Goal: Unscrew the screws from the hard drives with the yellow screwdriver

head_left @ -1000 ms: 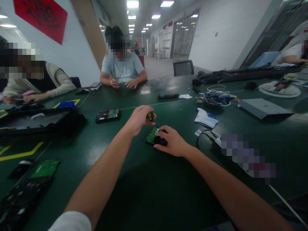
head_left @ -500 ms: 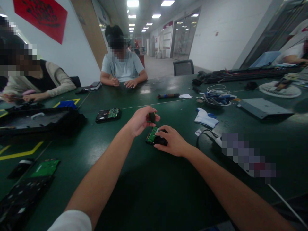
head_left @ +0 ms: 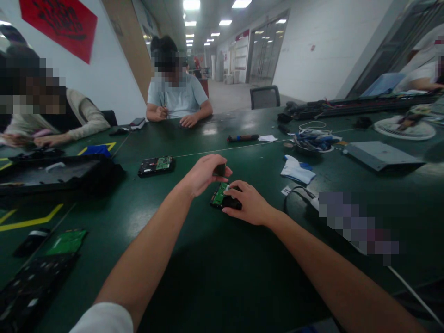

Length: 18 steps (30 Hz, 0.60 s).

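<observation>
A hard drive (head_left: 219,196) with a green circuit board facing up lies on the dark green table, in the middle of the view. From its right side my right hand (head_left: 248,203) grips it, thumb at the near edge and fingers across the board. Just above the drive's far edge, my left hand (head_left: 208,175) has its fingers closed around the dark handle of what looks like a short screwdriver (head_left: 219,169). The screwdriver's shaft and tip cannot be made out.
Another hard drive (head_left: 156,166) lies farther left, and more drives (head_left: 38,277) at the near left. A black tray (head_left: 58,173) stands at left. Rightward are a glove (head_left: 297,171), a power strip (head_left: 347,224) and a metal case (head_left: 383,156). Co-workers sit opposite and at left.
My left hand has turned the handle between its fingers, hiding its yellow marking, and shifted slightly right. My right hand and the hard drive have stayed put.
</observation>
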Tool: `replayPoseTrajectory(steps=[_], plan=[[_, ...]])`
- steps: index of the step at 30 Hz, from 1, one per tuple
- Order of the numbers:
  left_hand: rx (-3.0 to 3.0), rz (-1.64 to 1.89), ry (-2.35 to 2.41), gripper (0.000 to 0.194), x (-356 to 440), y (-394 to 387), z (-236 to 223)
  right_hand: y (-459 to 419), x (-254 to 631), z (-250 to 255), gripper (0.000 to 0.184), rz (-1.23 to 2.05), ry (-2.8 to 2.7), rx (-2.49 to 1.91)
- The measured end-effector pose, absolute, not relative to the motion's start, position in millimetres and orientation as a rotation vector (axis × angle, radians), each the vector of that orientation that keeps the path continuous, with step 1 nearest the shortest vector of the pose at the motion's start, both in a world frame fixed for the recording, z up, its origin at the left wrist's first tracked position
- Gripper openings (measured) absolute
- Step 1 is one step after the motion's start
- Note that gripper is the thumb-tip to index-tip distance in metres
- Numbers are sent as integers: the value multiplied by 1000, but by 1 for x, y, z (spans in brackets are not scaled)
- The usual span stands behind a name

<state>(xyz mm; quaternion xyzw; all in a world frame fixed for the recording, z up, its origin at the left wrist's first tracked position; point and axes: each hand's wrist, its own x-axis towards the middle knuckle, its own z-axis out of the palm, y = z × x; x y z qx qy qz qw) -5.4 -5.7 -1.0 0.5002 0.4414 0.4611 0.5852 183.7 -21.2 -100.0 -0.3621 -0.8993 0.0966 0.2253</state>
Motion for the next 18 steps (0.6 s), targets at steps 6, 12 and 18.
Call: replayPoseTrajectory(steps=[6,12,18], plan=[[1302,1173,1075,14,-8,-5,1,-21,184,-100,46,272,-2479,-998],[1031,1026,985,10,-8,-4,1,-21,184,-102,49,246,-2479,-996],[1153,1157,1037,13,-10,-1,-1,-22,184,-99,49,282,-2483,-1016]])
